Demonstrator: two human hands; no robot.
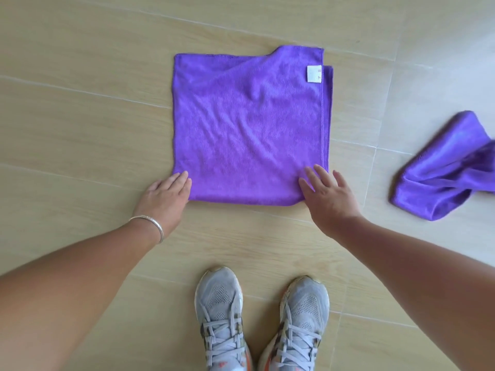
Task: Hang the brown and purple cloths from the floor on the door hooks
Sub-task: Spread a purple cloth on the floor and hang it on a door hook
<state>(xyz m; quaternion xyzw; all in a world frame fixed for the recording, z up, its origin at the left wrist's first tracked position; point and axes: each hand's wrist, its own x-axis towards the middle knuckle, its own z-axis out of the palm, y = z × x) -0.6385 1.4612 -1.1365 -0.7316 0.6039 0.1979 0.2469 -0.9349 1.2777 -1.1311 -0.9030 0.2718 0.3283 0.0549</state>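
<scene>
A pale wood-look tiled floor (80, 116) fills the view, its grout lines running across at a slant. Laid flat on it, in the middle, is a folded purple cloth (249, 124), roughly square, with a small white label (314, 73) near its far right corner and a lower layer peeking out along its right edge. A second purple cloth (444, 170) lies crumpled near the floor's right edge, well apart from the first; part of it runs out of view. Two bare forearms reach down from the near corners. The right hand (325, 190) rests on the folded cloth's near right corner with its fingers straight and slightly spread, pressing the fabric flat rather than gripping it. The left hand (166, 194) lies at the near left corner, fingers straight and held together, their tips touching the cloth's edge. A thin silver bangle (150, 223) circles the left wrist. At the near edge stand two grey lace-up sneakers (262, 317), toes pointing toward the cloth.
</scene>
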